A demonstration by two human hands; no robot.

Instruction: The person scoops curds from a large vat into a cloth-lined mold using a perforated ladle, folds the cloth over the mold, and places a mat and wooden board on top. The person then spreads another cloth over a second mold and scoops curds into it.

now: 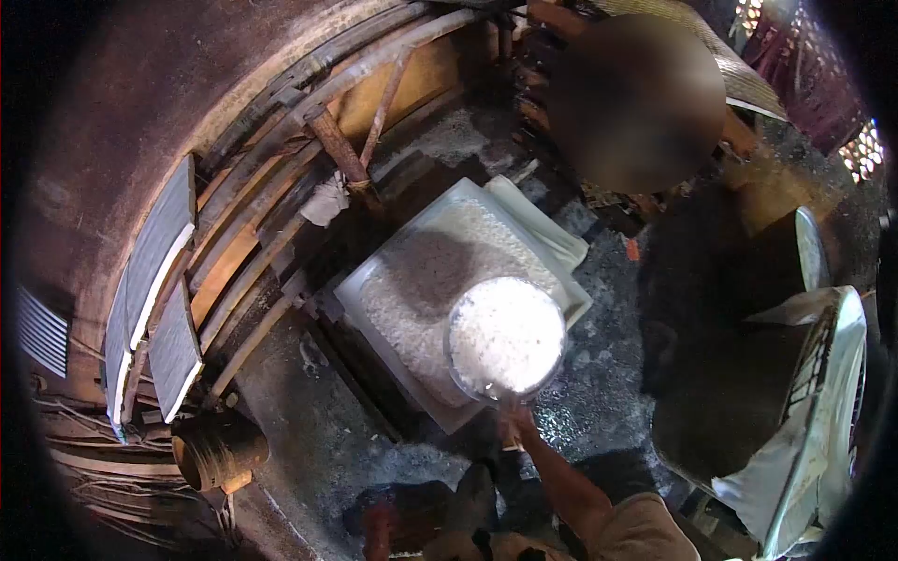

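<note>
My right hand [510,407] reaches forward and grips the near edge of a round bowl [453,360]. Brightly lit white, crumbly stuff [508,332] fills the bowl close to its rim. Below it stands a pale square tub [440,411] that holds more of the same white, lumpy material [407,313]. The bowl hangs over the tub's near right corner and casts a shadow on the contents. Whether the bowl touches the tub, I cannot tell. My left hand is not in view.
Folded pale cloth [538,224] lies along the tub's far right side. Logs and planks [253,243] line the left wall, with grey boards [173,351] leaning there. A rusty tin [220,453] lies at lower left. White sheeting [795,467] drapes a dark opening at right.
</note>
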